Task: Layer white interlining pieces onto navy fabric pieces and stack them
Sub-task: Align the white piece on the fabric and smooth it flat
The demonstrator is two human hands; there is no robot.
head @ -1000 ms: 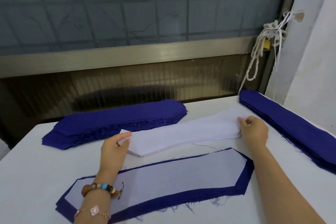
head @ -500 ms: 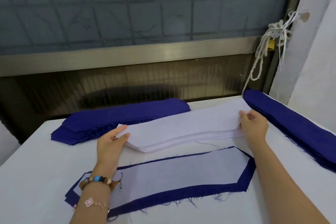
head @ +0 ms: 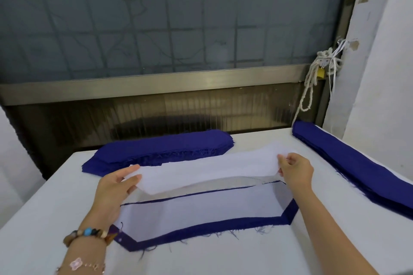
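The table is big and has a white top. Three blue things lie on it. At the far side, left of the middle, sits a fat pile of navy pieces with fuzzy edges. Along the right edge runs a long pile of navy pieces, well apart from the fat one. At the near side lies one flat navy piece with pointed ends. A white piece lies on top of it, so the blue shows only as a rim around it. Loose threads stick out from its near edge onto the table.
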